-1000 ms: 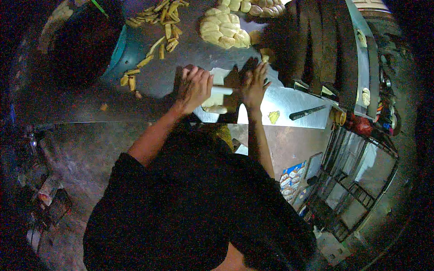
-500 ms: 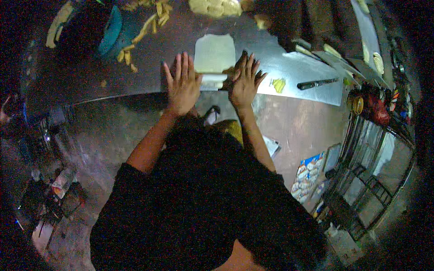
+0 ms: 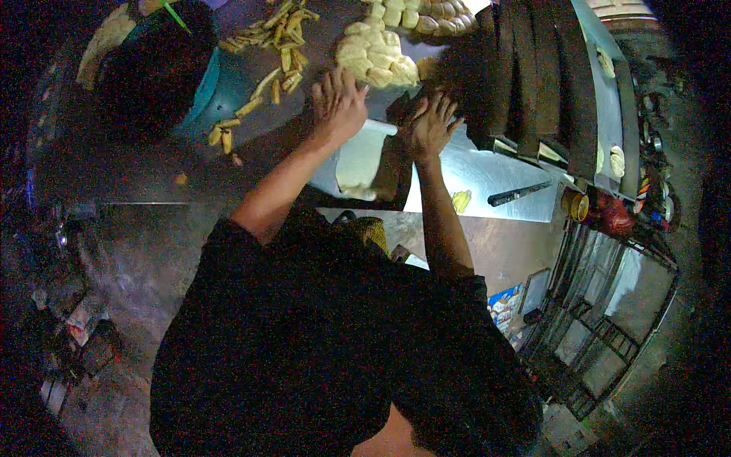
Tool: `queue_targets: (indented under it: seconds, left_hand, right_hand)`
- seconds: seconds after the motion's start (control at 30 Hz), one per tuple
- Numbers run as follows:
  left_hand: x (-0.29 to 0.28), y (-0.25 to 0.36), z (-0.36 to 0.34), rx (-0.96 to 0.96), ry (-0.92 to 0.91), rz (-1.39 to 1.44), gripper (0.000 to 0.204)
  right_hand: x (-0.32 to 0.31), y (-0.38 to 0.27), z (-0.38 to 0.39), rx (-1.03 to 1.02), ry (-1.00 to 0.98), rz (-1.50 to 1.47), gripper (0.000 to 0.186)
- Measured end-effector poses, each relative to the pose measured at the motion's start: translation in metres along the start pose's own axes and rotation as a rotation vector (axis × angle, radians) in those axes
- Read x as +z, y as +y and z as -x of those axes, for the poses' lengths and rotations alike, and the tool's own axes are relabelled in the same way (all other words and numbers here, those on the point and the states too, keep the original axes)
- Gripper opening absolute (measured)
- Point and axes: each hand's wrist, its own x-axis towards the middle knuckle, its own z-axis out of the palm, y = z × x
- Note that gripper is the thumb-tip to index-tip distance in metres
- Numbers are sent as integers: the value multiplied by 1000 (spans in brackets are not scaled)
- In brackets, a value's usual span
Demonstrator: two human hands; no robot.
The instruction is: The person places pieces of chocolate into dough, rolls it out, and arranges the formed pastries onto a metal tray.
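A flattened pale sheet of dough (image 3: 356,169) lies on the table in front of me. Across its far edge sits a white cylinder (image 3: 378,127) that looks like a rolling pin. My left hand (image 3: 339,103) is by the cylinder's left end, palm down with fingers stretched forward. At the right end, my right hand (image 3: 432,129) is palm down with its fingers spread. Neither hand is wrapped round the cylinder; shadow hides its ends. Just beyond my hands is a mass of pale dough pieces (image 3: 373,53).
Yellowish finger-shaped pieces (image 3: 289,57) are strewn at the far left, beside a teal tub (image 3: 205,95). To my right lie a small yellow-green lump (image 3: 461,200) and a black-handled knife (image 3: 518,194). Long dark trays (image 3: 533,76) stand beyond them. The table's near edge crosses in front of me.
The cylinder has gone from the dough sheet's near edge to its far edge, with both hands moving forward. The view has also shifted, so more of the table's far side shows.
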Motion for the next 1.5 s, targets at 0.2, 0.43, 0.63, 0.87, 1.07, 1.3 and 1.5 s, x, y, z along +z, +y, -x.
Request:
queue_targets:
  seconds: [0.2, 0.43, 0.63, 0.87, 1.07, 1.3, 1.5]
  left_hand:
    - [2, -43, -67, -312, 142, 308, 40]
    - [-84, -59, 0, -414, -101, 1230, 28]
    - [-141, -33, 95, 66, -356, 1035, 41]
    - [-182, -19, 114, 149, -352, 1043, 52]
    - [-155, -4, 122, 37, -575, 1092, 31]
    - [-183, 12, 66, -277, -389, 467, 31]
    - [-205, 41, 94, 23, -322, 490, 54]
  right_hand:
    - [-22, -7, -43, 185, -241, -102, 51]
    - [-72, -4, 19, -432, -136, -378, 23]
    - [-63, 41, -34, 157, -303, -376, 19]
    - [-116, 7, 64, -152, -178, -780, 48]
    - [-133, 0, 157, -360, -196, -859, 39]
    - [-177, -17, 94, -162, -310, -846, 28]
    - [-186, -7, 167, -518, -289, -1034, 57]
